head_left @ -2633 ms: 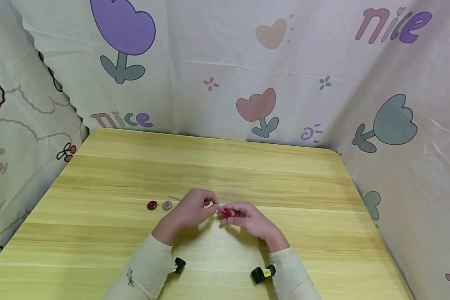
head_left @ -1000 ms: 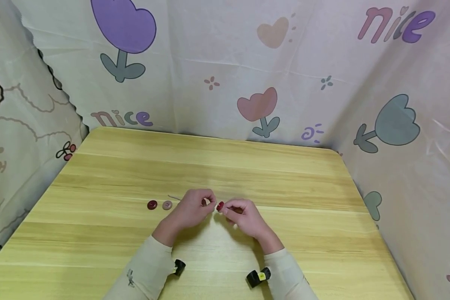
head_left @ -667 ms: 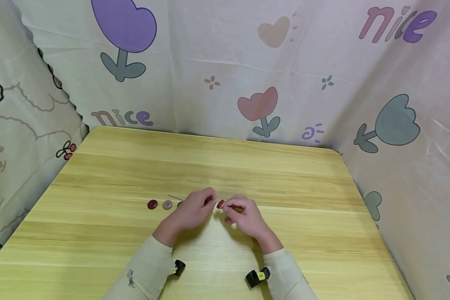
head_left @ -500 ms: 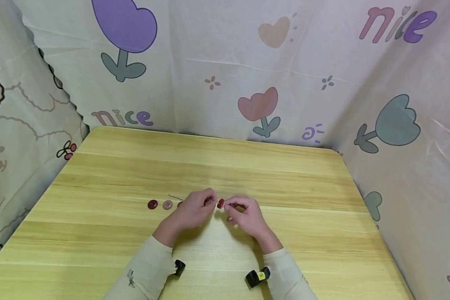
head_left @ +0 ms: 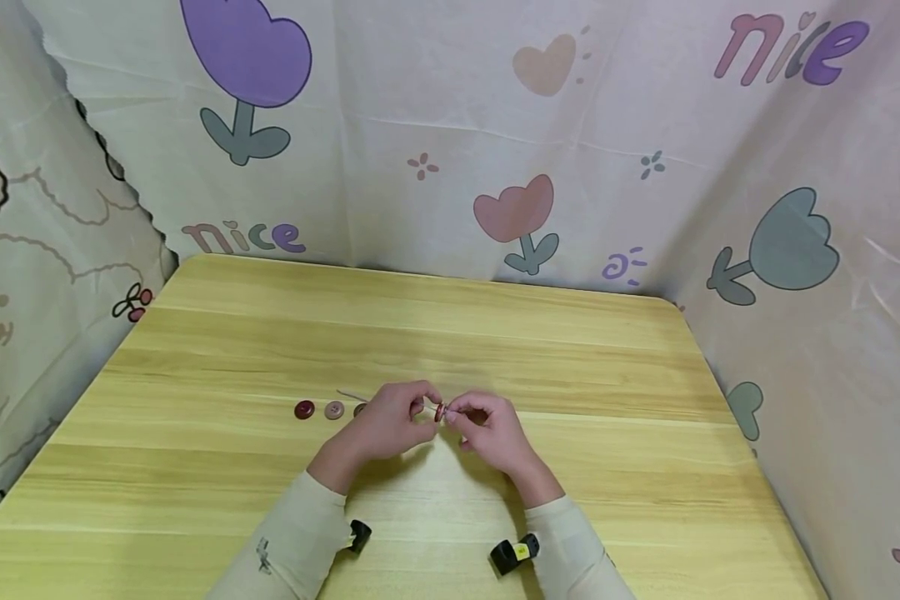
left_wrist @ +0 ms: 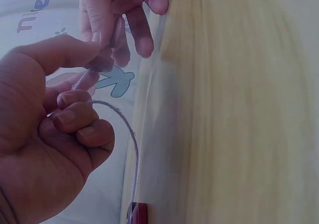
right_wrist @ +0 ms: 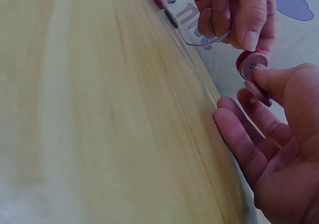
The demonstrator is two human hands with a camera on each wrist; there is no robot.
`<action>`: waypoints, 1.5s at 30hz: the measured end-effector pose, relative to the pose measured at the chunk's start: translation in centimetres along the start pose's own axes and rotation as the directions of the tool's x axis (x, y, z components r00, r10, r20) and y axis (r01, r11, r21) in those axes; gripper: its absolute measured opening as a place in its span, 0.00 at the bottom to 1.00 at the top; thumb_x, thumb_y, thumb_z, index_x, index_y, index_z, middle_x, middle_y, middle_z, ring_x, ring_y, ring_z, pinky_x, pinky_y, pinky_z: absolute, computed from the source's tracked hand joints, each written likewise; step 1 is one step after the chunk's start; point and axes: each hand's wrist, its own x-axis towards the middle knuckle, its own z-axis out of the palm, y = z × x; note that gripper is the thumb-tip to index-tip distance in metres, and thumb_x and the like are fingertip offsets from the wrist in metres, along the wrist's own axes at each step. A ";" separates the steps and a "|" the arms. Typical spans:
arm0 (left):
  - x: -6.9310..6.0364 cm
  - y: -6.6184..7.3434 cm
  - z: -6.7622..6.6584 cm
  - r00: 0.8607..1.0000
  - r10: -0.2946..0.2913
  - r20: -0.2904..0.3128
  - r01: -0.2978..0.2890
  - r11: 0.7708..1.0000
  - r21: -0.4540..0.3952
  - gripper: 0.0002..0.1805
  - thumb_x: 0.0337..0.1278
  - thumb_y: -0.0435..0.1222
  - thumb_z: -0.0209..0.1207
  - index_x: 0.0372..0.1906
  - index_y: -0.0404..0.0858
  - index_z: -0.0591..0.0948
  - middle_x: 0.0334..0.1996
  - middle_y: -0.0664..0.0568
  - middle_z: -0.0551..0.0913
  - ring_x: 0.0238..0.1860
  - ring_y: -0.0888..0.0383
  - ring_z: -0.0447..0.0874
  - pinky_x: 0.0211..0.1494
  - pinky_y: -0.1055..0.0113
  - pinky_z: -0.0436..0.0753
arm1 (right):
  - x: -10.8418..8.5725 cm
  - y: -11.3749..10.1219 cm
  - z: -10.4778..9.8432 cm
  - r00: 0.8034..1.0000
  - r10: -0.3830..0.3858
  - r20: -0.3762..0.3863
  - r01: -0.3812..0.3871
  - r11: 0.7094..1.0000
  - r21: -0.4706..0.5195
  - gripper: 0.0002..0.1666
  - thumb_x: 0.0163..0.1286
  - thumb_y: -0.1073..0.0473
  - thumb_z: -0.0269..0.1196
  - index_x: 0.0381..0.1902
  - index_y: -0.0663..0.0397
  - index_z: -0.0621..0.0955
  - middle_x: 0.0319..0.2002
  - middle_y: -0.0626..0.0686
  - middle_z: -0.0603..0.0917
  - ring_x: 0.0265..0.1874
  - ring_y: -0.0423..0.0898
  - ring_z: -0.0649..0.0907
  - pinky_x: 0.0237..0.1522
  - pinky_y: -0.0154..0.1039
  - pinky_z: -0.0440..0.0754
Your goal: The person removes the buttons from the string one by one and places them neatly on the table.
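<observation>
Head and right-wrist views put the left hand (head_left: 392, 423) pinching a red button (head_left: 439, 412), the right hand (head_left: 492, 427) pinching mauve buttons (right_wrist: 249, 64) against it, all seemingly strung on the string (left_wrist: 133, 139), while three loose buttons (head_left: 334, 409) on the table (head_left: 570, 367) look left to thread.

A red button (right_wrist: 240, 60) and two mauve buttons (right_wrist: 252, 64), apparently strung on pale cord (left_wrist: 137, 157), are tilted in midair.

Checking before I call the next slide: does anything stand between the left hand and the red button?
Nothing visible does. The left hand is at the rim of the red button; the mauve button lies on its other side, toward the right hand.
</observation>
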 end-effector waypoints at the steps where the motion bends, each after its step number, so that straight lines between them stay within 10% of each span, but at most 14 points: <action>1: 0.0 0.0 0.0 1.000 0.005 -0.001 -0.005 1.000 0.004 0.13 0.55 0.33 0.69 0.45 0.41 0.82 0.16 0.57 0.61 0.17 0.64 0.55 0.23 0.69 0.60 | -0.1 -0.5 0.0 1.000 0.001 0.001 -0.001 1.000 -0.003 0.03 0.69 0.71 0.63 0.37 0.67 0.84 0.35 0.63 0.83 0.29 0.64 0.81 0.23 0.50 0.84; 45: -0.4 -0.6 -0.6 0.998 -0.054 -0.040 0.055 0.998 0.014 0.10 0.56 0.38 0.72 0.40 0.45 0.82 0.16 0.57 0.62 0.16 0.64 0.56 0.21 0.70 0.60 | -0.3 -2.0 -0.3 0.990 0.137 0.017 -0.138 0.985 0.106 0.07 0.72 0.72 0.60 0.39 0.76 0.79 0.42 0.66 0.79 0.38 0.65 0.78 0.33 0.62 0.83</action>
